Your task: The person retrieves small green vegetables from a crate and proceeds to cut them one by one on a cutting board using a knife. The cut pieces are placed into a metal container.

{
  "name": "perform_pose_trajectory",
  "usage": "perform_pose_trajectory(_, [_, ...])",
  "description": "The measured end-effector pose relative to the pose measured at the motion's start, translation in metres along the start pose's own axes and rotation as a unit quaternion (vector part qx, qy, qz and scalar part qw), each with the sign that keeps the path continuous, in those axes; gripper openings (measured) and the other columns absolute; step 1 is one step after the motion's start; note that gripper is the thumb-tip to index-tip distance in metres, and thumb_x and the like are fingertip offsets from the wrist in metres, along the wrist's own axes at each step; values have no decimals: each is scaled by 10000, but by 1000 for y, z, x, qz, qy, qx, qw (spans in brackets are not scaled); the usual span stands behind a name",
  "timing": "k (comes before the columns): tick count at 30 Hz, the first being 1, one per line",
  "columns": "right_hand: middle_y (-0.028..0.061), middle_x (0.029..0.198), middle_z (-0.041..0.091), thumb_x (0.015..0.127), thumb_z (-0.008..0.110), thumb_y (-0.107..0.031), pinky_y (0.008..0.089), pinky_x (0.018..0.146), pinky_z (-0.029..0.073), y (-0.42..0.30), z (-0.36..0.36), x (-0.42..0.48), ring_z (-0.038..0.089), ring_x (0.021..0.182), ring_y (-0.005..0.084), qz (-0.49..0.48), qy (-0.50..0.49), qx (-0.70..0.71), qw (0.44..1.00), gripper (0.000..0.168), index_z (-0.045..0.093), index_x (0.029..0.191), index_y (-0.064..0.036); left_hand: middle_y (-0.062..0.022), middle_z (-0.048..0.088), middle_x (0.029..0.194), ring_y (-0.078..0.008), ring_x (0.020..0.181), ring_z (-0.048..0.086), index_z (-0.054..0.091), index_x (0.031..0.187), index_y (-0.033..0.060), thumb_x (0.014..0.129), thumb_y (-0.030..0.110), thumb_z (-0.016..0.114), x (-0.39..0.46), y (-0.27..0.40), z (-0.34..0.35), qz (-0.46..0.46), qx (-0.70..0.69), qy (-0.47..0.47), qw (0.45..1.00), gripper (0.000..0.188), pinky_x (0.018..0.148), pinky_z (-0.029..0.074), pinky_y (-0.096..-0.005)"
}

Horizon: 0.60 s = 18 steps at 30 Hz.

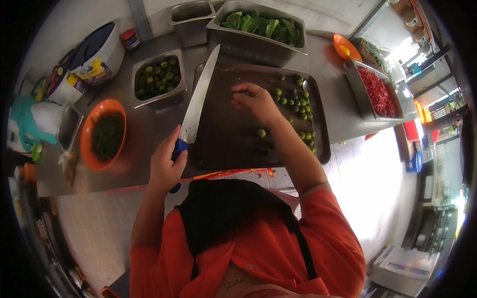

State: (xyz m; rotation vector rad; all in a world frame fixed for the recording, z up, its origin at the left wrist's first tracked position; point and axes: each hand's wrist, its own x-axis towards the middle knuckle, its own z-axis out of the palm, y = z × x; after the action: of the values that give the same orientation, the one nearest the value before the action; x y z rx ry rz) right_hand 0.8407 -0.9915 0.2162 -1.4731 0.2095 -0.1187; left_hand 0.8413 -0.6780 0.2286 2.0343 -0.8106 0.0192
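My left hand [166, 165] grips the blue handle of a large kitchen knife [199, 98], its broad blade angled up and away over the left side of a dark baking tray [227, 145]. Over the middle of that tray hovers my right hand [253, 100], fingers curled towards the thumb; whether anything small sits between them is hidden. Small green limes [295, 102] lie loose on the tray's right half, some behind my right forearm. A metal spoon [305, 85] rests among them near the far right corner. More limes fill a square steel pan [183, 80] left of the knife.
An orange bowl [85, 149] of green vegetables stands at the left, near white tubs [111, 56]. Leafy greens fill a deep steel pan [257, 52] at the back, beside another steel pan [190, 28]. To the right, a steel pan [363, 95] holds shredded red food.
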Motion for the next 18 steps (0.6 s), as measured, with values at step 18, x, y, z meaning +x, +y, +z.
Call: perform_pose_trajectory(18, [85,1169,591,903,600,-8,315,868,549,12,-2,1,644,1009,219,37,-31,188,981,285,572,1187,-5,-217,609,1161,-350,1042,620,486,1376,72,803,36,627,-2,1,14,35,23,-16,999,592,899,483,-386])
